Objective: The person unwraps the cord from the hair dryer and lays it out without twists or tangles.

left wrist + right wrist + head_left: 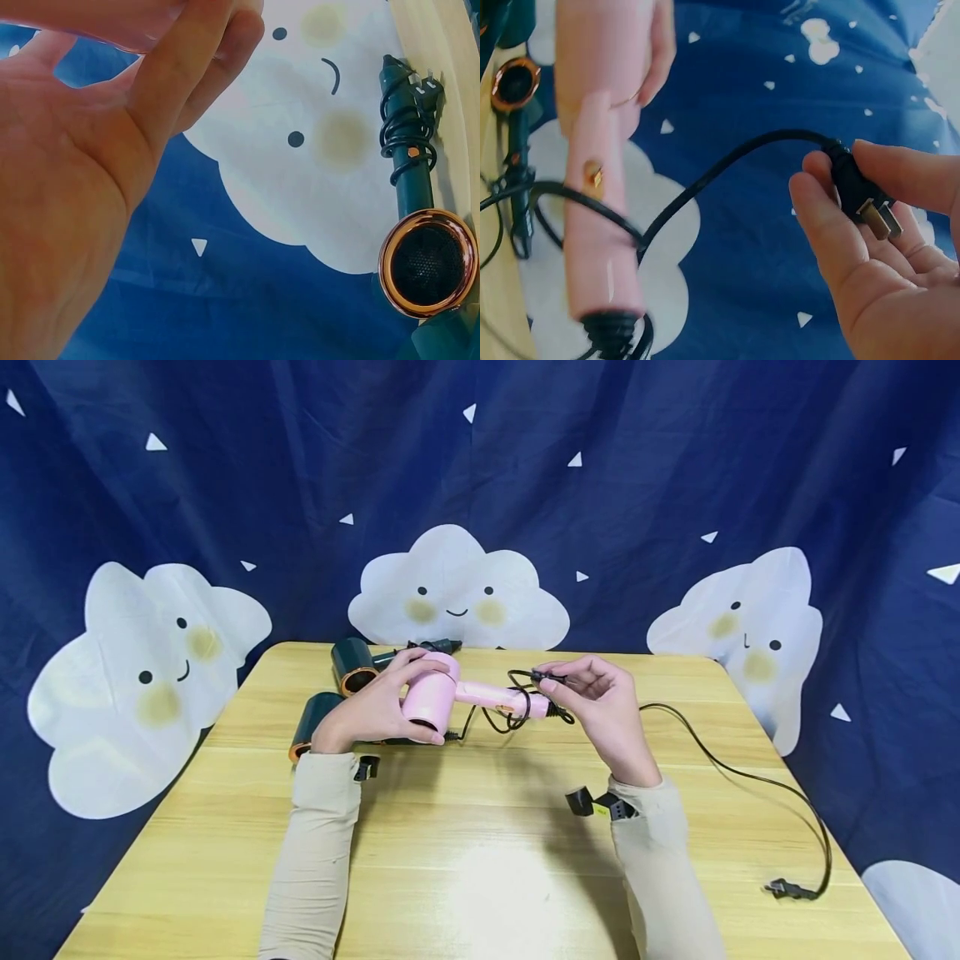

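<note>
My left hand (378, 706) grips the barrel of a pink hair dryer (431, 693), fingers over the top and thumb underneath, holding it above the table. Its handle points right, with a black cord (517, 720) looped around it. In the right wrist view, my right hand (877, 255) pinches the cord's two-pin plug (853, 180) between thumb and fingers. The cord runs from that plug back to the pink handle (604, 225). In the left wrist view, the left hand (82, 157) has its palm against the pink barrel, seen only in part.
Two dark green hair dryers lie at the back left, one farther back (351, 662) with its cord wound round its handle, one nearer (315, 718) partly behind my left hand. A loose black cord (738, 770) trails across the table's right side to a plug (787, 889). A cloud-patterned curtain (525, 485) surrounds the table.
</note>
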Demonstrator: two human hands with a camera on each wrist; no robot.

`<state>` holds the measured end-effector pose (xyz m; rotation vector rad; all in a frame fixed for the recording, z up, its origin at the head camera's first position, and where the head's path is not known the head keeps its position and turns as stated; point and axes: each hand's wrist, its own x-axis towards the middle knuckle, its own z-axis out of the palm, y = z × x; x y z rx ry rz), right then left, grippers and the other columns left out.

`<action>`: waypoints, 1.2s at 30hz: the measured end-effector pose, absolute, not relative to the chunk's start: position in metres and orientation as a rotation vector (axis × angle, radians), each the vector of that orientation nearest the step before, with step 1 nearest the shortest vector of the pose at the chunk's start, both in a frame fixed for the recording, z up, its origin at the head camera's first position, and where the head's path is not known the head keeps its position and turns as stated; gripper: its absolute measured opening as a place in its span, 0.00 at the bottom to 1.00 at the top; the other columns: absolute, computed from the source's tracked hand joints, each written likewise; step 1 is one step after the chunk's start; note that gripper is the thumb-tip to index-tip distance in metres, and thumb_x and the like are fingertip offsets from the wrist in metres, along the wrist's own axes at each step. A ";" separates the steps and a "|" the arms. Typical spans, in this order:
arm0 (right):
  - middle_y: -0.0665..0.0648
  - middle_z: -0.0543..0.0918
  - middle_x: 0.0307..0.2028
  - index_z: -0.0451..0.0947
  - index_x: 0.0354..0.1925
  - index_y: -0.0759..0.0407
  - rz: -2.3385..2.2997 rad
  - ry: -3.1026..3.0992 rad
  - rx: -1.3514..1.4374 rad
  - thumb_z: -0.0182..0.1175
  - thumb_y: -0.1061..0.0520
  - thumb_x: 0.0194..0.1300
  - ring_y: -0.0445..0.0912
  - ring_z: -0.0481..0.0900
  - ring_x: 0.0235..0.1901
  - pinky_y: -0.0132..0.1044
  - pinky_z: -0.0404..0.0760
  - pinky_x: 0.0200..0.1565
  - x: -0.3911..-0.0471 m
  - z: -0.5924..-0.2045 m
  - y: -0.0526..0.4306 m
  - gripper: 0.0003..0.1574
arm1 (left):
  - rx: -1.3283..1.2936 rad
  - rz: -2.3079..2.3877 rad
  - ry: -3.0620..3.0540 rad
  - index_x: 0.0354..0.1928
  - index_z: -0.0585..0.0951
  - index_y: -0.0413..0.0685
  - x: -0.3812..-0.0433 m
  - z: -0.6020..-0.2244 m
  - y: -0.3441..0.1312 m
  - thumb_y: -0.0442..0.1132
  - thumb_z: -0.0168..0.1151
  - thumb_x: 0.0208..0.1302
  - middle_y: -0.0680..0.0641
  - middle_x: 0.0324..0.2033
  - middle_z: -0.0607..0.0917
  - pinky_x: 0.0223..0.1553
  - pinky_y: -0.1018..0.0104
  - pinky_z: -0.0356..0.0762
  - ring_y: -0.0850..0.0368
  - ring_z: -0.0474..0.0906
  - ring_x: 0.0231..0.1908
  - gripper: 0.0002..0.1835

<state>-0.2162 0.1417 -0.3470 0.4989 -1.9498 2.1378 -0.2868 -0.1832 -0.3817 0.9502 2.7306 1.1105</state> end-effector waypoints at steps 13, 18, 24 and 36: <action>0.53 0.91 0.47 0.82 0.42 0.59 2.255 -2.051 0.751 0.67 0.70 0.65 0.46 0.91 0.46 0.40 0.88 0.50 -0.194 -0.335 0.121 0.11 | 0.950 1.152 2.759 0.69 0.71 0.77 -0.289 -0.384 -0.186 0.62 0.87 0.38 0.52 0.77 0.58 0.53 0.46 0.79 0.43 0.73 0.63 0.52; 0.55 0.90 0.47 0.82 0.43 0.61 2.337 -2.134 0.905 0.66 0.69 0.66 0.51 0.90 0.48 0.49 0.87 0.54 -0.189 -0.333 0.120 0.09 | 0.903 1.178 2.775 0.69 0.70 0.78 -0.290 -0.384 -0.187 0.61 0.87 0.38 0.49 0.79 0.55 0.53 0.42 0.81 0.38 0.72 0.65 0.52; 0.57 0.91 0.45 0.79 0.41 0.68 2.377 -2.190 1.092 0.66 0.71 0.66 0.52 0.91 0.44 0.53 0.87 0.51 -0.186 -0.335 0.115 0.06 | 0.920 1.217 2.779 0.69 0.70 0.76 -0.291 -0.385 -0.188 0.59 0.87 0.39 0.50 0.77 0.58 0.50 0.45 0.81 0.42 0.75 0.60 0.51; 0.67 0.90 0.43 0.84 0.43 0.63 2.146 -2.409 1.434 0.68 0.66 0.66 0.47 0.91 0.43 0.46 0.89 0.45 -0.182 -0.347 0.095 0.07 | 0.879 1.292 2.797 0.68 0.72 0.75 -0.291 -0.385 -0.196 0.56 0.89 0.38 0.50 0.77 0.58 0.52 0.42 0.81 0.42 0.70 0.65 0.51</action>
